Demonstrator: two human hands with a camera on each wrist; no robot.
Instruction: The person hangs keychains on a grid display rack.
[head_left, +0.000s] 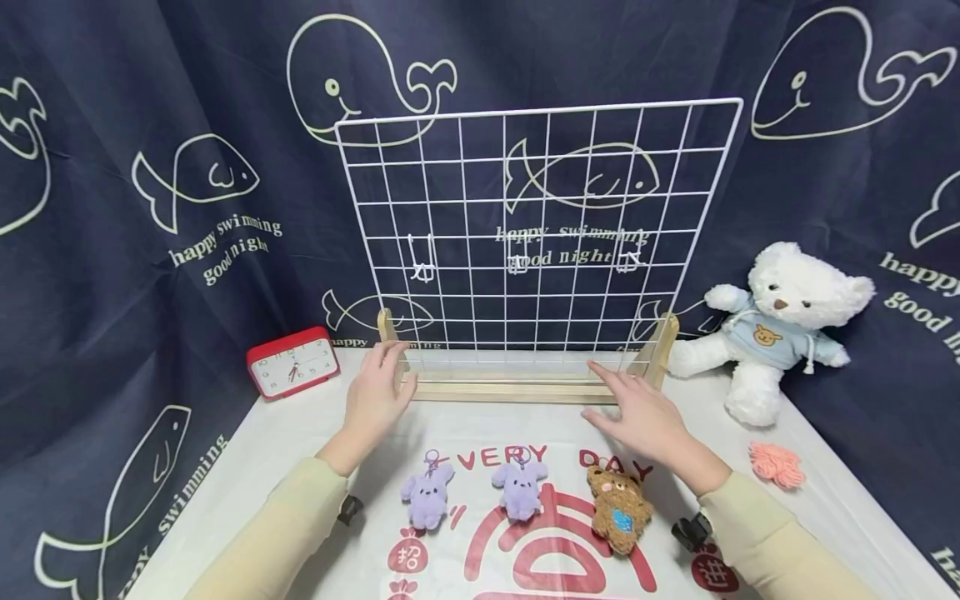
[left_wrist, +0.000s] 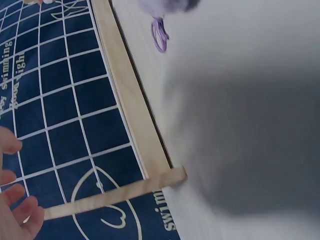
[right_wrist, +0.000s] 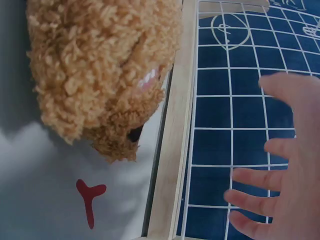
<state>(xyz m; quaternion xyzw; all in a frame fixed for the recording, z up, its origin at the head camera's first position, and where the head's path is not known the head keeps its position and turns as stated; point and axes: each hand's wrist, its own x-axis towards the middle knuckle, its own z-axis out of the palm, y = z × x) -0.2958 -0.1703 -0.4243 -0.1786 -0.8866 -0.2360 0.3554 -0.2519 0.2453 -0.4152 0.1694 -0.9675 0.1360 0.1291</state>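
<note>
Site appears to be a staged tabletop corner; room type indeterminate. Navy whale-print curtain (head_left: 525,50) hangs behind white printed tablecloth (head_left: 480,425); red clock (head_left: 294,364) and teddy bear (head_left: 780,333) flank wire grid (head_left: 542,235).

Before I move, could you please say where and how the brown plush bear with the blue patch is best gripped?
I'd probably grip the brown plush bear around its torso, beside the blue patch, coming from above: it lies face up on the white tablecloth, both rounded sides exposed.

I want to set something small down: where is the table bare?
Left, between the red clock and left sleeve; centre, between the wooden base and purple plushes. It's crowded at right, around the white bear, pink bundle, brown bear and right hand.
</note>
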